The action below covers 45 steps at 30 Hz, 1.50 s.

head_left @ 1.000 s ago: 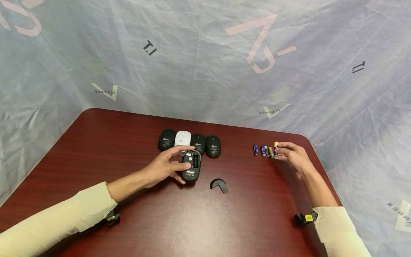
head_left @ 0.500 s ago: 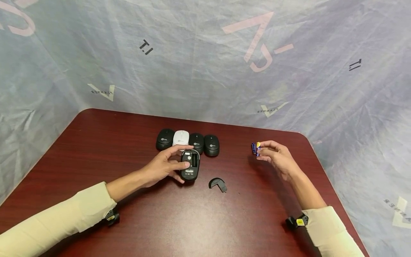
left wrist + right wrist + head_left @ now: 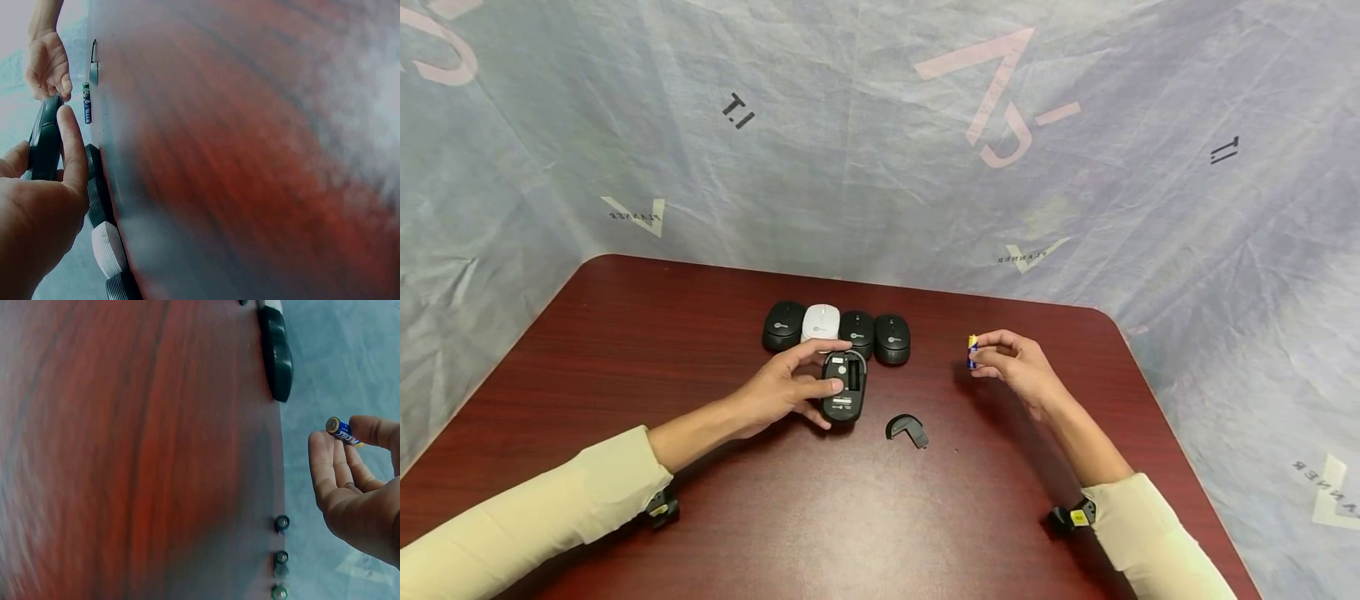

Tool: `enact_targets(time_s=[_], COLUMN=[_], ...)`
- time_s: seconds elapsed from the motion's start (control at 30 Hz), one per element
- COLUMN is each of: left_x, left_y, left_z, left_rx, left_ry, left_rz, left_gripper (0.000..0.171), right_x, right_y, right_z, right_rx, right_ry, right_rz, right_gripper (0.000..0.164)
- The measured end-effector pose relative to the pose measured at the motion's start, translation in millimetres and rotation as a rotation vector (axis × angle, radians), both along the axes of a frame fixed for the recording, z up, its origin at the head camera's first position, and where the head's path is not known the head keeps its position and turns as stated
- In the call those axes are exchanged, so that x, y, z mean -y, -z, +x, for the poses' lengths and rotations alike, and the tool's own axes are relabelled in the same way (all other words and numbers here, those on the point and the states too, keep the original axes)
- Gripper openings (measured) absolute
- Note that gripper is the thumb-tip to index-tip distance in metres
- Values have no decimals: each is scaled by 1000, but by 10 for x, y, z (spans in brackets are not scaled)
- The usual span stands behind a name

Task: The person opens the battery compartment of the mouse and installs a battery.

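Observation:
My left hand (image 3: 778, 390) grips a black computer mouse (image 3: 842, 408) raised above the table, underside up, its battery slot uncovered and vacant. Between thumb and fingertips, my right hand (image 3: 1018, 367) pinches a blue and yellow battery (image 3: 972, 353), off the table and right of the mouse. A black curved battery cover (image 3: 907, 430) lies on the table between the two hands, nearer the front. More batteries (image 3: 282, 523) rest on the table in the right wrist view; in the head view my right hand hides them.
Behind the held mouse stands a row with a white mouse (image 3: 822, 323) and black mice (image 3: 892, 339), partly covered by my left hand. A hanging printed cloth (image 3: 850, 167) borders the dark red table (image 3: 700, 300) at the back and sides.
My right hand has carried the battery left from the loose batteries, towards the mouse. The left hand and its mouse have hardly moved.

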State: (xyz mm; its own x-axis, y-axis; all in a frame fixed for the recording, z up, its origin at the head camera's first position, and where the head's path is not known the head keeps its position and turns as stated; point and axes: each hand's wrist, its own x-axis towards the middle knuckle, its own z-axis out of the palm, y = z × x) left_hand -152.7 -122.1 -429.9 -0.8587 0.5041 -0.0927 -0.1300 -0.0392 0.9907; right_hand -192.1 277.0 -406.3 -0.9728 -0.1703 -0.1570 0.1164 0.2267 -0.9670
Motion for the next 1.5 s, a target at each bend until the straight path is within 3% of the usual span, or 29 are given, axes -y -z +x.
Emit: enact_targets(time_s=[0.37,0.73,1.5], left_x=[-80,-183,-235], left_y=[-36,-47,-12], left_z=[-30,-51,-64], left_rx=[-2,-3,-11], left_ry=[5,22,32], left_rz=[-6,1,5], left_gripper=[69,70,69], right_x=[265,540,977], right_y=[42,89,-56], right_z=[17,54,147], right_rx=[16,9,4], right_ry=[-68,-100,-134], right_rz=[59,-10,-76], right_gripper=[31,25,27])
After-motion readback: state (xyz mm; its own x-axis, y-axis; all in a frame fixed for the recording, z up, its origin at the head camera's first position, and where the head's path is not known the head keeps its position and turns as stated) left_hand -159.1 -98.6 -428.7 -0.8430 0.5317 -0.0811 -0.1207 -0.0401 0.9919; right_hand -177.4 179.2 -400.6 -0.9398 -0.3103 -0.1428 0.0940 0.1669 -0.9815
